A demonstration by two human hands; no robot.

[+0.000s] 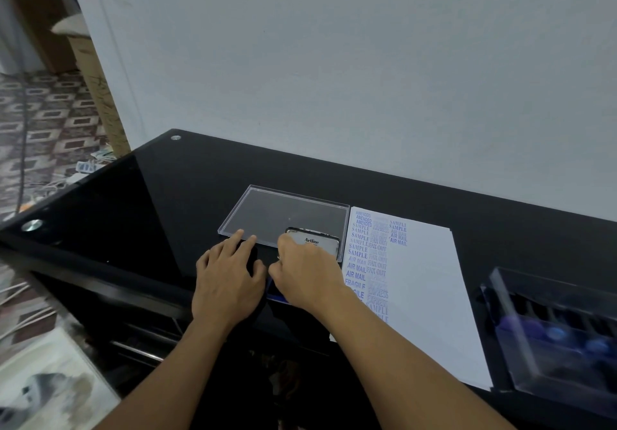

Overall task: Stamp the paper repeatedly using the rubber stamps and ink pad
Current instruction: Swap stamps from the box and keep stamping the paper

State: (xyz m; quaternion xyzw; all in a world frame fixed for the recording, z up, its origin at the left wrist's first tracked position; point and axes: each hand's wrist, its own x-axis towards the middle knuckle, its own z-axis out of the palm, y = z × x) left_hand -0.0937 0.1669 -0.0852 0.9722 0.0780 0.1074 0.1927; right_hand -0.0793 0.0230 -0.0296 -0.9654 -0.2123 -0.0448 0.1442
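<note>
Two bare hands are close together near the front edge of a black glossy desk, about at its middle, as the head camera shows it. The left hand lies flat, fingers straight and a little spread, resting on a dark object which I cannot identify. The right hand is just beside it. Its fingers are curled and they grip the near edge of the ink pad lid, a white lid with a black rim and the word "Artline", which stands tilted up from the desk. Between the two hands a small strip of the blue ink pad shows under the right hand.

Behind the hands a flat clear plastic tray lies on the desk, and the raised lid overlaps its near right corner. Just beside the tray, on its right, a white sheet of paper runs from the back part of the desk to the front edge. Its left side carries columns of blue stamped words: AMENDED, SAMPLE, AIR MAIL, FRAGILE, FAX OUT, EXPRESS. At the right end of the desk, just beside the paper, a clear plastic box holds rubber stamps with blue handles, which are blurred.
</note>
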